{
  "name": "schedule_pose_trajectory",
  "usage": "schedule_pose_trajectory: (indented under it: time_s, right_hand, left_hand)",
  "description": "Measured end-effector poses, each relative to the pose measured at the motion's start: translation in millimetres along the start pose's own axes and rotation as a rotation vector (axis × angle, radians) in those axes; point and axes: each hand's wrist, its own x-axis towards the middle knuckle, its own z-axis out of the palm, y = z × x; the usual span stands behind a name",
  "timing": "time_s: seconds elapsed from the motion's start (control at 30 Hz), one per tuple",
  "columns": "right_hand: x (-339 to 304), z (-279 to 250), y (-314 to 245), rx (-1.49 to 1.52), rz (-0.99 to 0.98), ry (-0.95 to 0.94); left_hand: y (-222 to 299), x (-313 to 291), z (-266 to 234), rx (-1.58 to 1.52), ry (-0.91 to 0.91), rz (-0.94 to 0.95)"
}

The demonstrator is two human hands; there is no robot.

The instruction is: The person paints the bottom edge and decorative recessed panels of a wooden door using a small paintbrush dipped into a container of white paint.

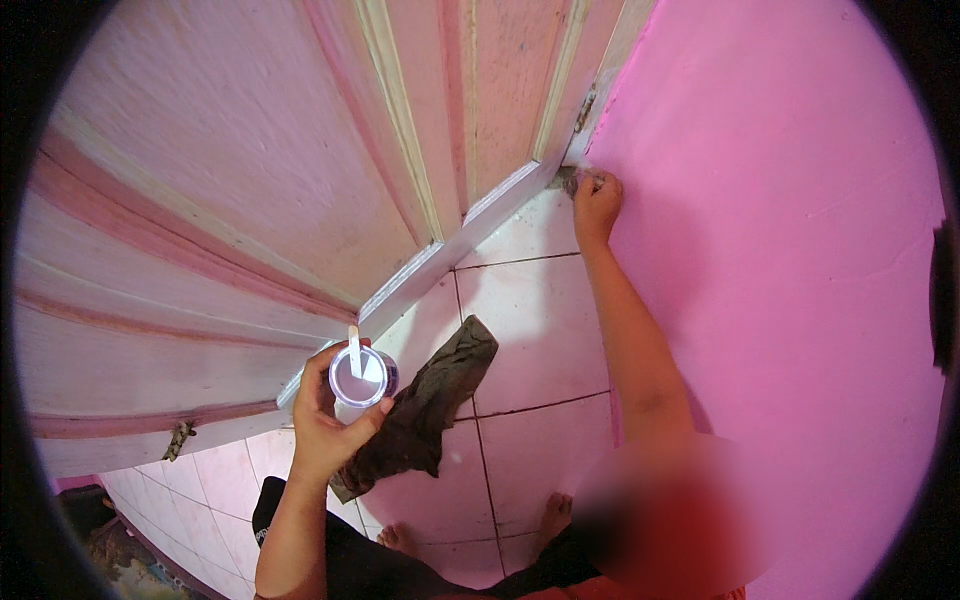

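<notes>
While the left hand (325, 425) is gripping a round, clear-walled container (391, 375), its thumb and fingers wrapping the sides, a flat wooden stick (353, 342) is leaning out over the rim on the side away from that palm; its lower part is showing white. The right hand (597, 210), well ahead and to the right of the left one, is resting low in the corner beside the pink wall (780, 260), fingers bending inward next to a small greyish patch or object (566, 181); cannot tell whether they are holding anything. A pink-and-white panelled door (250, 180) is standing ahead of the left hand and leftward of the right. Between the hands, nearer the left, a crumpled dark cloth (432, 395) is lying on the tiled floor (535, 340). A metal hinge (585, 108) is showing just beyond the right hand.
</notes>
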Motion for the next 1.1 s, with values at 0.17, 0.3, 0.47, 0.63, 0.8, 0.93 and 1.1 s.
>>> schedule_pose_trajectory:
  time_s: [0.17,0.3,0.47,0.63,0.8,0.93,1.1]
  right_hand:
    - [1,14,14,-0.079,-0.021,-0.074]
    - [7,12,-16,0.070,-0.035,-0.027]
    - [24,-3,-37,0.110,-0.131,0.037]
    - [39,-22,-64,0.122,-0.165,0.041]
    - [46,-32,-85,0.208,-0.143,0.093]
    - [28,-29,-77,0.230,-0.109,0.136]
    - [32,-21,-36,0.017,-0.080,0.027]
  left_hand:
    - [3,-2,-1,-0.002,0.008,-0.004]
    - [0,-4,-3,0.001,0.025,0.005]
    - [0,1,2,0.002,-0.022,0.029]
    - [0,1,4,-0.036,-0.010,0.016]
    - [2,1,4,-0.048,-0.009,0.015]
    - [4,0,2,-0.054,-0.006,0.013]
    - [2,1,3,-0.056,-0.018,0.043]
